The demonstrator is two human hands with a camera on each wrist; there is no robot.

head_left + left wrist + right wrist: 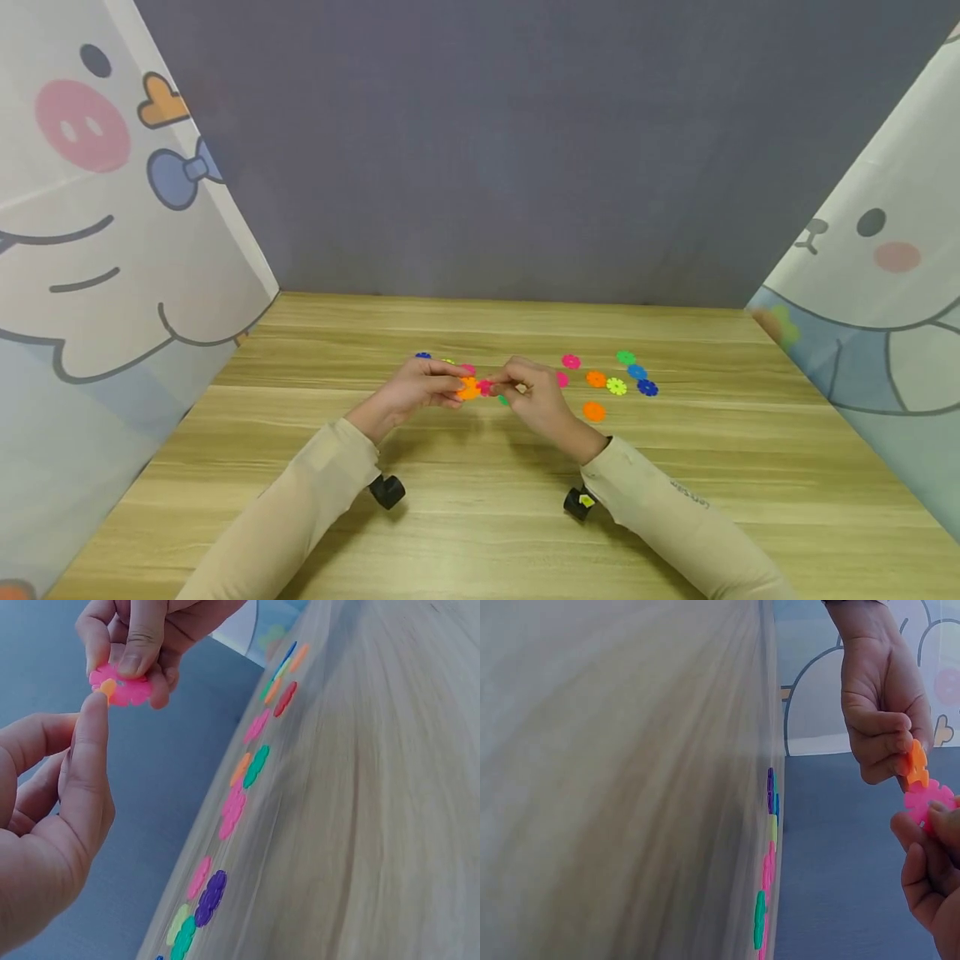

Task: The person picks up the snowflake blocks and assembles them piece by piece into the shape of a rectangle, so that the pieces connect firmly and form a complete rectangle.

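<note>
My left hand pinches an orange snowflake disc between thumb and fingers. From the other side, my right hand grips a pink snowflake disc by its rim. Edge to edge, the two notched discs touch above the table; in the right wrist view the orange disc stands at an angle to the pink one. Whether their slots are fully joined cannot be told. Fingers cover much of the orange disc in the left wrist view.
Several loose discs lie on the wooden table beyond and beside the hands. To the right are an orange disc, a yellow disc, a dark blue disc and a green disc. A grey panel rises behind.
</note>
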